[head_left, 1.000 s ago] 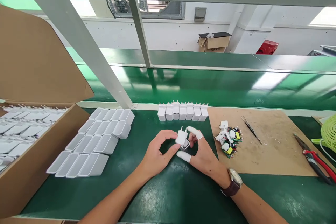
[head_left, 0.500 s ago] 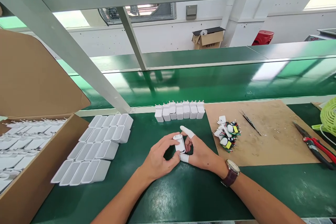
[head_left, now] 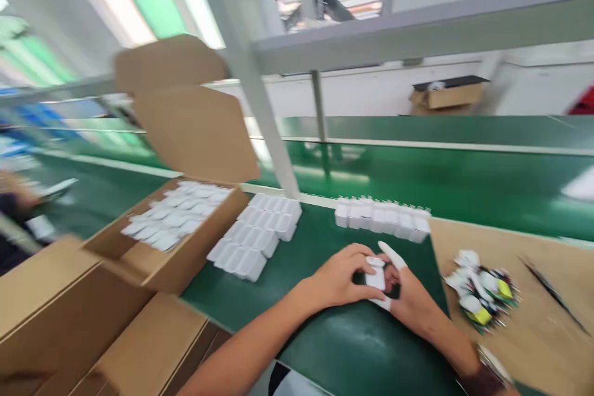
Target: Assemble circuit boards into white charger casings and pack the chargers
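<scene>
A small white plastic casing is held between my two hands above the green bench top. My left hand pinches it from the left with thumb and fingers. Around its right side curls my right hand, with white finger covers on two digits and a watch at the wrist. Behind the hands stands a row of white casings with prongs on top. To the left lie rows of open white plastic shells. A pile of small circuit boards with yellow and white parts sits to the right.
An open cardboard box at the left holds layers of white parts. More cardboard boxes stand lower left. Tweezers lie on the brown board. A grey post rises behind the shells. Another person's arm is blurred at far left.
The view has swung left, bringing more cardboard boxes and the far left of the room into sight. Both hands keep their hold on the white plastic casing.
</scene>
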`<state>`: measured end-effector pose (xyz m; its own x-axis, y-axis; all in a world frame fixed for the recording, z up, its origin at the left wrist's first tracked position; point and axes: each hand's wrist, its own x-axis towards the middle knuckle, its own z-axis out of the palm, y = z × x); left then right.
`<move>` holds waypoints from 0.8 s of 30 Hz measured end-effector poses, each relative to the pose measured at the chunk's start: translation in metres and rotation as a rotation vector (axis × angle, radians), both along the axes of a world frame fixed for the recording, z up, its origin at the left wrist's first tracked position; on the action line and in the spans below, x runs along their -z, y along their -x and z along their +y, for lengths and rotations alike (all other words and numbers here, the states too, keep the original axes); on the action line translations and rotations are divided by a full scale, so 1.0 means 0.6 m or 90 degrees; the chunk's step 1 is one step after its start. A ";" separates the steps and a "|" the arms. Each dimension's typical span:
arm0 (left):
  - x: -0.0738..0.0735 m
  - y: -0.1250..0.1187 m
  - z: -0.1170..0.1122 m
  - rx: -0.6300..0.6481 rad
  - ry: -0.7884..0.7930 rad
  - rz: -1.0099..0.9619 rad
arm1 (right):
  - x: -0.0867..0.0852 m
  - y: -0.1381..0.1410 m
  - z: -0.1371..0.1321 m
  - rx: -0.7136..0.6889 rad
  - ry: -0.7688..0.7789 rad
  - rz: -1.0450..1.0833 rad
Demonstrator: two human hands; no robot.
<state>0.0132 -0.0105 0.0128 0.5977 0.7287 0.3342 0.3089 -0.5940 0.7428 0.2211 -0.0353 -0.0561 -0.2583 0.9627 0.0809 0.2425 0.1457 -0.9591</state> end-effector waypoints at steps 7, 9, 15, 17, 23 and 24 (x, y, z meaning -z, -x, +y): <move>0.005 0.010 -0.003 -0.030 0.005 0.107 | 0.052 -0.018 0.015 -0.009 -0.033 -0.111; -0.025 0.030 -0.004 -0.075 -0.021 0.129 | 0.045 -0.013 0.009 -0.018 -0.059 -0.133; -0.119 0.123 0.077 -0.276 -0.025 0.214 | 0.010 0.012 -0.005 -0.021 -0.148 -0.137; -0.124 0.143 0.120 -0.287 -0.014 0.229 | 0.003 0.015 -0.005 -0.026 -0.163 -0.141; -0.096 0.143 0.202 -0.300 0.055 0.267 | -0.005 0.013 -0.004 -0.059 -0.166 -0.179; -0.092 0.138 0.210 -0.292 0.064 0.272 | -0.006 0.013 -0.003 -0.062 -0.171 -0.180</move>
<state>-0.0694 0.1156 0.0682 0.2821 0.9580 0.0523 0.7969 -0.2643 0.5433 0.2132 -0.0374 -0.0525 -0.3952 0.8871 0.2386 0.4641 0.4170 -0.7815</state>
